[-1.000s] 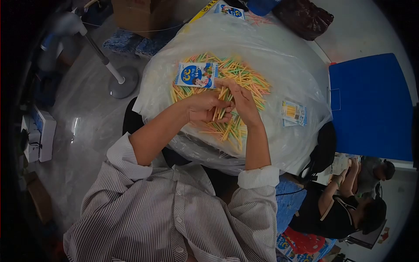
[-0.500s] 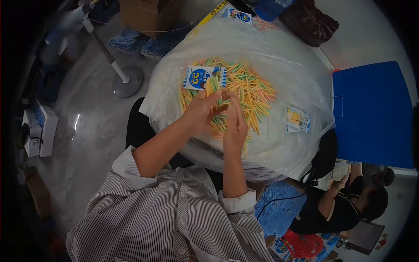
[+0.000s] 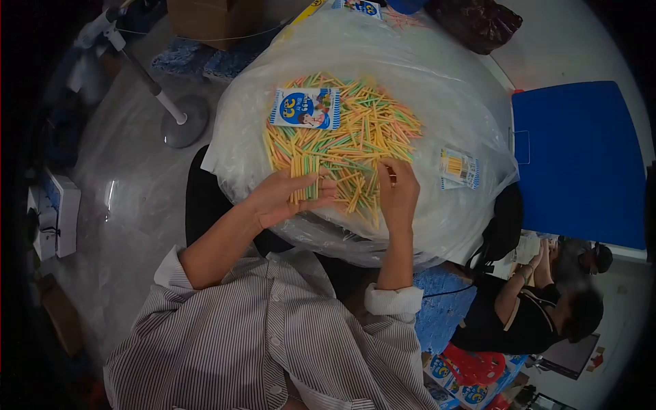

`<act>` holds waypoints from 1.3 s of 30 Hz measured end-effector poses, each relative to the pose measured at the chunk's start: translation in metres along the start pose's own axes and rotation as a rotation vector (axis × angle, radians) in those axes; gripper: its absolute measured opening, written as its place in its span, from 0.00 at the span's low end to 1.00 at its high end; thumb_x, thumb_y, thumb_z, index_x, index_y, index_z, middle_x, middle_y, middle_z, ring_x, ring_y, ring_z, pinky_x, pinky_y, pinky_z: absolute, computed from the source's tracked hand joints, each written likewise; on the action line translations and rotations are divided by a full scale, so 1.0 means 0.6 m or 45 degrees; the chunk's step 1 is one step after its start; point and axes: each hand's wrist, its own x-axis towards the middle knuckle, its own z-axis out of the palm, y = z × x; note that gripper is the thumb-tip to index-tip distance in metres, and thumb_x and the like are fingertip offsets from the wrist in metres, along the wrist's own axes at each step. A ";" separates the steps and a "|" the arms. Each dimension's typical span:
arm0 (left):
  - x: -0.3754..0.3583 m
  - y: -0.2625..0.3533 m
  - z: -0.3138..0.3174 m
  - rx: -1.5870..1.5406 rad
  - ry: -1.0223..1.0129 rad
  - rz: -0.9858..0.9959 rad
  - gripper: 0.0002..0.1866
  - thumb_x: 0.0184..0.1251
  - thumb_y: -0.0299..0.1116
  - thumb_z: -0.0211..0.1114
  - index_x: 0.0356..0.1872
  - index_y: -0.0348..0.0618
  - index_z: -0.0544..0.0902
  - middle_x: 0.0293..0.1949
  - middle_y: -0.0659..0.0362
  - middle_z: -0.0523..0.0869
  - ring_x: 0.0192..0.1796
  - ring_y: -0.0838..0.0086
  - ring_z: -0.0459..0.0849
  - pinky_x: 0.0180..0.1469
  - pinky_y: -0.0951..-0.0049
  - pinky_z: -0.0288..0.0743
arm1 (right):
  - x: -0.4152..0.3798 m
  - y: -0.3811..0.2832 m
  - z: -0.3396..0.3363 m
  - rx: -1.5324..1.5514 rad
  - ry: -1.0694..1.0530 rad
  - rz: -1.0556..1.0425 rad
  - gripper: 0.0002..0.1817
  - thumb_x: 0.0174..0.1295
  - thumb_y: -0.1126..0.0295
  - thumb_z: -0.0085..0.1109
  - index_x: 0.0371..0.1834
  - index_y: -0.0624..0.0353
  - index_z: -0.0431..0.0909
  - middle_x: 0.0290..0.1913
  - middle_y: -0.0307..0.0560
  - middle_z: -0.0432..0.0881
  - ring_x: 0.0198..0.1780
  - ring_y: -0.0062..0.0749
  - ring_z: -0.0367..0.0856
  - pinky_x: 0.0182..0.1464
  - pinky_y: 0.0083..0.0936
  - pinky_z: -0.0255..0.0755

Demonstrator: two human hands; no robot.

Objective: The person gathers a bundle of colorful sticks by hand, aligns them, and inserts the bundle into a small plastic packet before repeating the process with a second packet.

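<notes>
My left hand (image 3: 283,195) is turned palm up, with a neat row of thin yellow and green sticks (image 3: 305,179) across it and the thumb over them. At the right edge of a loose pile of pastel sticks (image 3: 372,126), my right hand (image 3: 399,191) has its fingers curled and pinched down. What those fingertips hold, if anything, is hidden. A blue-and-white printed packet (image 3: 305,108) rests on the pile's upper left, beyond my left hand.
Clear plastic sheeting (image 3: 239,123) covers the table under the pile. More packets (image 3: 459,169) lie to the right, near a blue panel (image 3: 581,164). A dark plastic bag (image 3: 475,24) is at the back. Another person (image 3: 519,307) sits at the lower right.
My hands have moved apart: the left lowered with the sticks laid flat in it, the right shifted rightward to the pile's edge. The packet on the pile now shows fully.
</notes>
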 end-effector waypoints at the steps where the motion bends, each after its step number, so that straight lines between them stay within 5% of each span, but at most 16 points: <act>1: 0.002 0.000 0.000 0.023 -0.003 0.050 0.16 0.60 0.28 0.52 0.49 0.33 0.66 0.43 0.52 0.74 0.45 0.69 0.76 0.49 0.72 0.73 | 0.006 0.005 -0.007 -0.198 0.024 0.018 0.06 0.53 0.75 0.53 0.35 0.62 0.75 0.30 0.45 0.75 0.26 0.26 0.75 0.28 0.20 0.69; 7: 0.018 -0.011 0.000 0.050 0.024 0.189 0.15 0.60 0.29 0.53 0.47 0.34 0.68 0.41 0.54 0.75 0.45 0.70 0.76 0.48 0.73 0.74 | 0.036 -0.004 0.024 -0.282 -0.143 -0.303 0.06 0.49 0.75 0.56 0.31 0.62 0.76 0.30 0.47 0.73 0.28 0.37 0.75 0.31 0.26 0.69; 10: 0.014 -0.010 -0.001 0.064 0.049 0.197 0.14 0.60 0.30 0.54 0.46 0.35 0.69 0.40 0.54 0.76 0.44 0.71 0.76 0.48 0.74 0.74 | 0.050 -0.003 0.041 -0.512 -0.194 -0.308 0.07 0.47 0.76 0.57 0.31 0.62 0.76 0.30 0.47 0.72 0.29 0.39 0.74 0.32 0.28 0.68; 17: 0.017 -0.007 -0.001 0.027 0.060 0.221 0.14 0.61 0.31 0.53 0.46 0.36 0.70 0.42 0.54 0.75 0.44 0.73 0.75 0.46 0.76 0.73 | 0.057 -0.006 0.027 -0.294 -0.217 -0.266 0.07 0.46 0.75 0.57 0.31 0.61 0.76 0.30 0.47 0.72 0.29 0.37 0.74 0.32 0.26 0.68; 20: 0.021 -0.009 0.005 0.012 0.068 0.229 0.14 0.61 0.33 0.53 0.46 0.38 0.70 0.43 0.56 0.75 0.45 0.74 0.75 0.46 0.75 0.72 | 0.049 -0.028 0.019 -0.122 -0.199 -0.162 0.06 0.49 0.74 0.57 0.30 0.63 0.76 0.28 0.45 0.75 0.27 0.30 0.74 0.30 0.22 0.68; 22: 0.023 -0.010 0.011 0.020 0.065 0.268 0.14 0.62 0.33 0.52 0.47 0.39 0.70 0.43 0.57 0.75 0.45 0.74 0.75 0.47 0.75 0.72 | 0.040 -0.051 0.018 0.739 -0.275 0.516 0.07 0.52 0.73 0.56 0.30 0.66 0.76 0.26 0.42 0.77 0.25 0.21 0.73 0.27 0.16 0.66; 25: 0.022 -0.012 0.021 -0.008 0.058 0.301 0.13 0.62 0.32 0.51 0.47 0.40 0.70 0.43 0.60 0.75 0.46 0.75 0.74 0.47 0.74 0.72 | 0.023 -0.063 0.037 0.999 -0.304 0.632 0.09 0.53 0.71 0.56 0.32 0.68 0.75 0.25 0.40 0.76 0.24 0.15 0.71 0.26 0.11 0.65; 29: 0.022 -0.014 0.011 -0.037 -0.021 0.280 0.13 0.62 0.31 0.51 0.47 0.40 0.70 0.44 0.60 0.74 0.45 0.76 0.74 0.47 0.74 0.72 | 0.012 -0.063 0.056 0.793 -0.260 0.589 0.10 0.53 0.71 0.57 0.34 0.68 0.75 0.25 0.40 0.75 0.23 0.15 0.71 0.25 0.10 0.64; 31: 0.022 -0.016 0.010 0.012 -0.006 0.302 0.13 0.62 0.30 0.51 0.47 0.40 0.70 0.43 0.60 0.74 0.45 0.76 0.74 0.46 0.74 0.72 | 0.005 -0.053 0.069 0.505 -0.145 0.317 0.10 0.53 0.72 0.56 0.36 0.68 0.75 0.25 0.40 0.76 0.24 0.16 0.72 0.24 0.10 0.66; 39: 0.025 -0.023 0.009 -0.008 0.084 0.341 0.12 0.61 0.28 0.51 0.45 0.40 0.71 0.40 0.61 0.76 0.42 0.77 0.75 0.43 0.76 0.73 | -0.018 -0.083 0.074 0.511 0.090 0.177 0.04 0.53 0.77 0.55 0.30 0.65 0.74 0.27 0.42 0.77 0.24 0.18 0.74 0.25 0.14 0.68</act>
